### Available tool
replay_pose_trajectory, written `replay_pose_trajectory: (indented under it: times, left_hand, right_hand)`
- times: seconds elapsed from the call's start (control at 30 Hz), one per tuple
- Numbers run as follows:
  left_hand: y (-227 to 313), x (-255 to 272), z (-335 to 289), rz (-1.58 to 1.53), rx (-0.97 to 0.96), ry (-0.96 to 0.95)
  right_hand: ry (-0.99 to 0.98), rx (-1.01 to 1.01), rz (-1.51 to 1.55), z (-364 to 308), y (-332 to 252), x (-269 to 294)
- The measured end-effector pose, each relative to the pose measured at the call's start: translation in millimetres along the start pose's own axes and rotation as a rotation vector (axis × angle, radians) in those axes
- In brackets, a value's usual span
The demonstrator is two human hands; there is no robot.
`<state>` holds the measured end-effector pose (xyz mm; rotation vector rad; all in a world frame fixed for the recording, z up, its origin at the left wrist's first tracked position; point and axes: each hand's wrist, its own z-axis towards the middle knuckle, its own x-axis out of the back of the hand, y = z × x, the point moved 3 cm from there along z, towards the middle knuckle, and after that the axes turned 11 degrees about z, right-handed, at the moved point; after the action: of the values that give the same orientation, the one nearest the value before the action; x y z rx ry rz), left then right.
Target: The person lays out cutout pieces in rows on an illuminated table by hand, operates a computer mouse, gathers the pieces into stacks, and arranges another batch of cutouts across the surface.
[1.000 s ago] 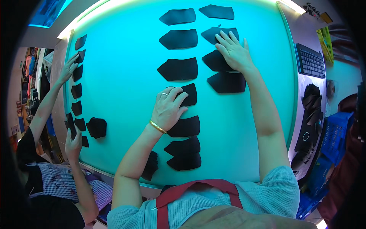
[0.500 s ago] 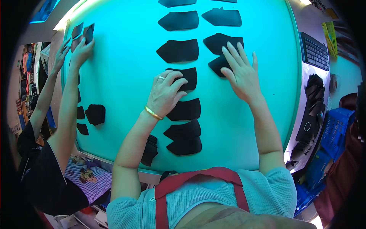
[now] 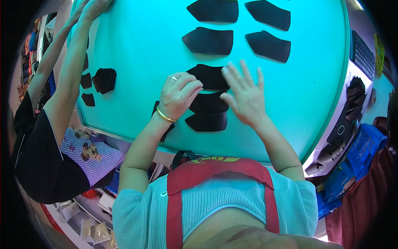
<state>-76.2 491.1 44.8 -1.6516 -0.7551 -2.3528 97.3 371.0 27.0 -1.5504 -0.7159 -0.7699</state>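
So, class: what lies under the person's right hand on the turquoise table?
The right hand lies over the ends of two black cut pieces on the turquoise table. Their right ends are hidden beneath it.

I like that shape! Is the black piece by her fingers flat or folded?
Flat: the black piece lies spread on the turquoise table, no crease showing.

Seven black cut pieces lay in two columns at the frame's centre and top. At the left edge sat one small stack and two single pieces. One keyboard showed at upper right.
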Motion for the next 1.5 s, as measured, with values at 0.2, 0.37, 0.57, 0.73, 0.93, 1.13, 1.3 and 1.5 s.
replay_pose_trajectory:
  times: [0.2, 0.37, 0.57, 0.73, 0.93, 1.13, 1.3, 1.5]
  left_hand:
    - [40.0, 13.5, -57.1, -0.173, -0.103, -0.109]
    - [64.5, 14.3, -108.9, -0.086, -0.074, -0.276]
    - [59.0, 0.5, -130.4, -0.025, 0.077, -0.298]
    - [62.4, 9.3, -146.3, -0.003, 0.006, -0.31]
    - [63.9, 40.8, -163.8, -0.029, -0.086, -0.133]
    - [-21.0, 48.8, -189.3, 0.213, 0.603, -0.101]
    - [-45.2, 43.3, -191.9, 0.076, 0.872, -0.466]
    - [-36.7, 38.0, -185.1, 0.02, 0.728, -0.443]
  right_hand:
    - [-0.127, 0.026, 0.026, -15.2, -21.7, -35.0]
    - [-0.093, 0.095, 0.065, -39.8, -41.7, -25.6]
    - [-0.248, 0.0, -0.048, -85.5, -60.4, -70.5]
    - [-0.154, -0.05, -0.031, -101.0, -77.4, -81.9]
    - [-0.221, 0.083, -0.033, -145.2, -99.4, -82.1]
    - [-0.227, 0.138, -0.043, -157.2, -112.5, -88.5]
    - [-0.106, 0.144, -0.027, -160.9, -123.6, -70.9]
    - [0.021, 0.116, 0.015, -157.9, -131.7, -61.9]
